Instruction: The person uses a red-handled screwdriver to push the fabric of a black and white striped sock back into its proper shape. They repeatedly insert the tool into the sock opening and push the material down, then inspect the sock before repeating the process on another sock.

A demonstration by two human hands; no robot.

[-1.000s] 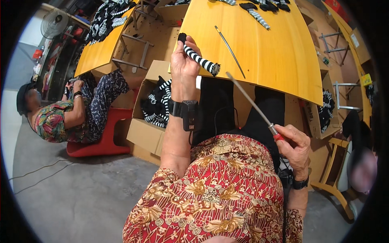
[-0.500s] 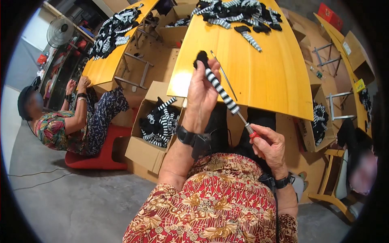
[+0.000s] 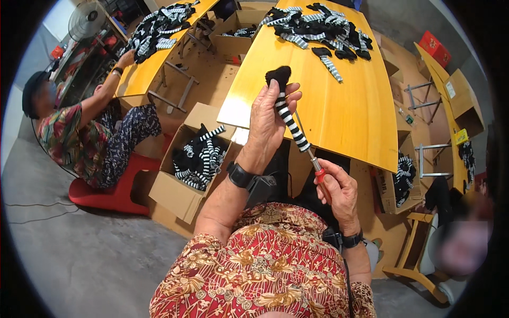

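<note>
A slim striped sock (image 3: 293,126), black and white with a black foot end, is drawn lengthwise over a thin metal shaft. My left hand (image 3: 266,117) is closed on it near the black end, thumb on the black part. Out of the sock's lower end comes the shaft of a screwdriver-like tool with a red handle (image 3: 320,176), and my right hand (image 3: 340,193) grips that handle. Both hands are over the near edge of the yellow table (image 3: 344,119). A second thin metal rod (image 3: 300,126) shows partly behind the sock; the sock hides the rest.
A pile of striped socks (image 3: 318,29) covers the table's far end. Open cardboard boxes with more socks stand left (image 3: 177,159) and right (image 3: 389,185) of me. A co-worker (image 3: 79,124) sits at the left table (image 3: 132,85). Another person sits at the right, beside a wooden chair (image 3: 408,249).
The sock has turned more upright, its black end shifting slightly right. My right hand and the red handle have moved a little left. The co-worker's arm now reaches to the left table's pile.
</note>
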